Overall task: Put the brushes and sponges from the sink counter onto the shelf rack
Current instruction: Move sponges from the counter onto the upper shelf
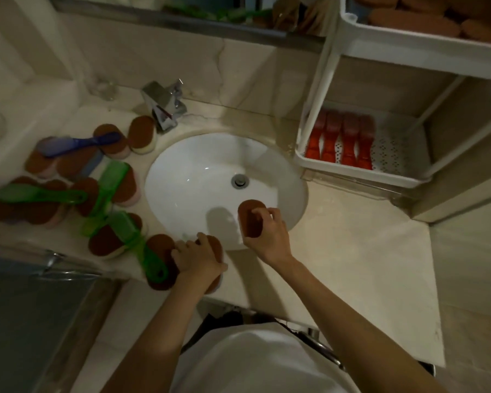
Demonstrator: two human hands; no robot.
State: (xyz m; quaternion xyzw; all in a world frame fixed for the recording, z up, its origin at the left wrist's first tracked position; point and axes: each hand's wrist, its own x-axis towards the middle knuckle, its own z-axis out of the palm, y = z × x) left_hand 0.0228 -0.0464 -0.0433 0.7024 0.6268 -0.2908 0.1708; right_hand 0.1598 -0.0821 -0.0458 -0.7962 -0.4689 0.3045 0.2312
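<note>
Now the right grip (267,231) pinches a brown oval sponge (250,219) over the white sink bowl (199,171); the left grip (197,259) curls round another brown sponge (216,245) on the desk (352,251); next, probably, both go right to the white shelf rack (352,173).

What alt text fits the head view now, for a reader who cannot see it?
The right grip holds a brown sponge over the sink while the left grip grasps a second sponge at the counter's front edge. Other sponges, green brushes and a blue brush lie left of the sink; the shelf rack stands right.
</note>
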